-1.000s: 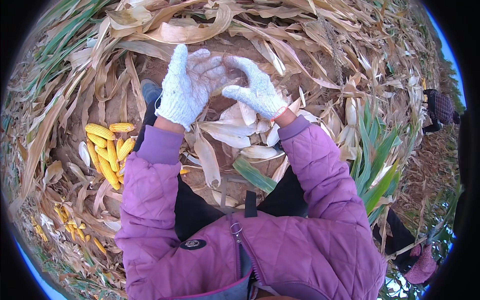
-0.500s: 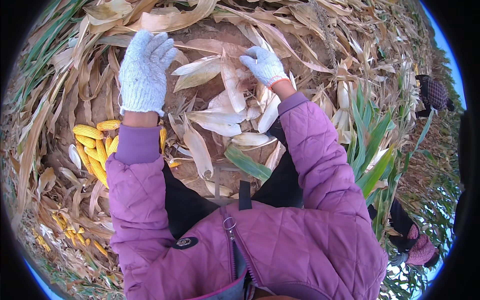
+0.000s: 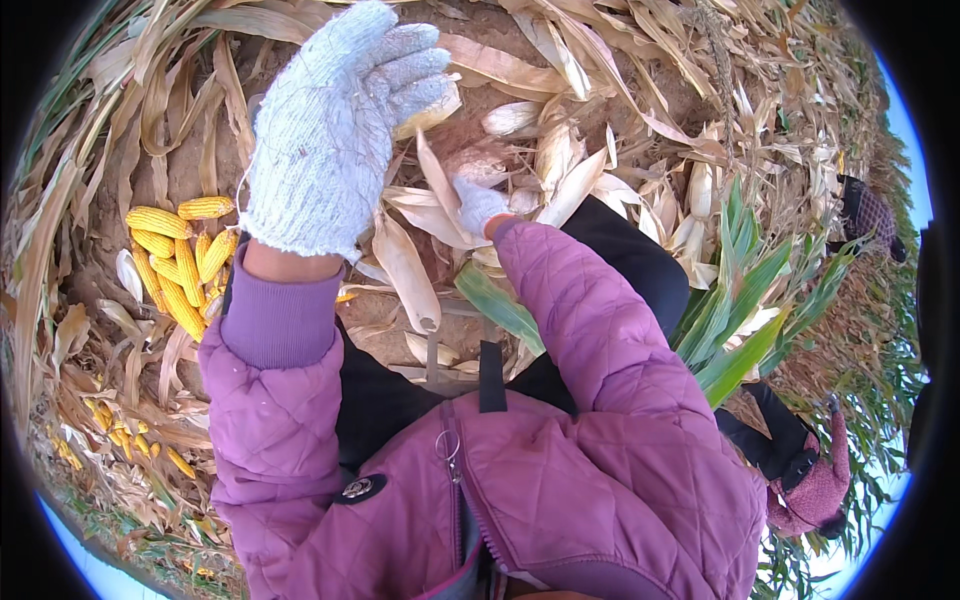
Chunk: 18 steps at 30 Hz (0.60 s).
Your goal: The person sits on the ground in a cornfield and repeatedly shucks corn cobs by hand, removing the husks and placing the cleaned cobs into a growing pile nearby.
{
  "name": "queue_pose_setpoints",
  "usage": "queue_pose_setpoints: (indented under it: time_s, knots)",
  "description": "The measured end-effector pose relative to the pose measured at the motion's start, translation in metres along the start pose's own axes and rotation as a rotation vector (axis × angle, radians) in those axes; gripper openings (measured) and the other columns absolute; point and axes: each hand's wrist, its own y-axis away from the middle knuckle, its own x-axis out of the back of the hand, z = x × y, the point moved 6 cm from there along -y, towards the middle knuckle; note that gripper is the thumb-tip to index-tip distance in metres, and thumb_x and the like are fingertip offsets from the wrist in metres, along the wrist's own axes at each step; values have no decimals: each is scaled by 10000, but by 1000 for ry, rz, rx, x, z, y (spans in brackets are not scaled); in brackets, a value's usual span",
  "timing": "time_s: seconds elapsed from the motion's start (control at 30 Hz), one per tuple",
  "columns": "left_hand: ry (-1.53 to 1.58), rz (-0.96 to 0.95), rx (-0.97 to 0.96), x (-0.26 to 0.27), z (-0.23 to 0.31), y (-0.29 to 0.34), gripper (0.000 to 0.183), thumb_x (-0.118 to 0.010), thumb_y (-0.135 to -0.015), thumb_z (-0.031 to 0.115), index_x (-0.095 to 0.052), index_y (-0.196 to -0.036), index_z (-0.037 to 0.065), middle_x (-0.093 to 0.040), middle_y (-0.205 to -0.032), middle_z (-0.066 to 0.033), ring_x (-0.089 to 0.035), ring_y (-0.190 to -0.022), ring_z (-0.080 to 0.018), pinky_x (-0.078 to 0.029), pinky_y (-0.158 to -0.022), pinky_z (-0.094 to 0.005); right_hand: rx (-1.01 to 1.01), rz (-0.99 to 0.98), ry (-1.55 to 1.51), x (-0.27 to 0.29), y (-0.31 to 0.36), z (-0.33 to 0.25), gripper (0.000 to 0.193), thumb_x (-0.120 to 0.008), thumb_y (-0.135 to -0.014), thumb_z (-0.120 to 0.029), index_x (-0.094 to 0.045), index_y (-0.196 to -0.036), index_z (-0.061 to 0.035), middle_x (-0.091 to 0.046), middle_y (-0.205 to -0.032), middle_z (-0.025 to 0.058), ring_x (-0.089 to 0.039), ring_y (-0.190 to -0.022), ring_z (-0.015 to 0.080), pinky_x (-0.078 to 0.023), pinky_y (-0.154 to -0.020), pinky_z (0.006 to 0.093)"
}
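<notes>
A white knitted glove covers my left hand [image 3: 325, 130], which is raised at the upper left with its fingers stretched to the right and slightly bent. No held thing shows in it. Just past its fingertips, the end of a pale husk [image 3: 432, 112] shows, the rest hidden behind the hand. My right hand [image 3: 480, 207], gloved too, is low among dry corn husks [image 3: 405, 265] in the middle. A narrow upright husk leaf [image 3: 438, 178] stands beside its fingers, which are mostly hidden. Left of my left wrist lies a pile of husked yellow corn ears [image 3: 180, 265].
More yellow ears [image 3: 125, 430] are scattered at the lower left. Green corn leaves [image 3: 735, 310] rise beside my right knee [image 3: 635, 260]. Dry stalks and leaves [image 3: 620, 60] cover the far ground. Two other people are at the right, one in a pink top [image 3: 815, 490], another farther off [image 3: 868, 215].
My left hand has come up closer to the camera. The right hand has moved down and left into the husks, and my right knee shows more. The person in pink has shifted posture.
</notes>
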Motion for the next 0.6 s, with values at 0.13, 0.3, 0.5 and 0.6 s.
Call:
queue_pose_setpoints:
  time_s: [0.13,0.3,0.5,0.6]
  knots:
    - [24,-97,-13,-4,0,3,458,-439,-1006,301,-498,-1298,-47,-557,-1260,-264,-581,-1153,-346,-462,-1023,-441,190,-494,184,-77,62,-54,517,-588,-856,-201,-503,-1366,-229,-646,-1198,150,-629,-1086,351,-503,-883,457]
    - [-13,-111,-87,-15,2,6,418,-464,-995,266,-523,-1270,-43,-582,-1223,-231,-598,-1122,-338,-477,-998,-459,340,-676,454,-147,114,-88,300,-550,-862,-170,-641,-1145,-122,-682,-1072,142,-674,-973,318,-539,-776,451]
    - [31,-14,-181,-38,6,14,295,-492,-981,153,-579,-1169,-57,-648,-1087,-198,-648,-1013,-322,-527,-922,-464,384,162,20,-42,70,-119,289,-617,-788,-130,-616,-1076,-105,-607,-1031,135,-609,-1026,314,-503,-825,447]
    - [1,21,-130,-39,5,14,273,-502,-972,127,-583,-1150,-62,-658,-1044,-206,-656,-991,-317,-529,-920,-444,229,322,138,-8,43,-89,662,-708,-785,-280,-431,-1363,-115,-501,-1307,149,-501,-1198,336,-423,-963,443]
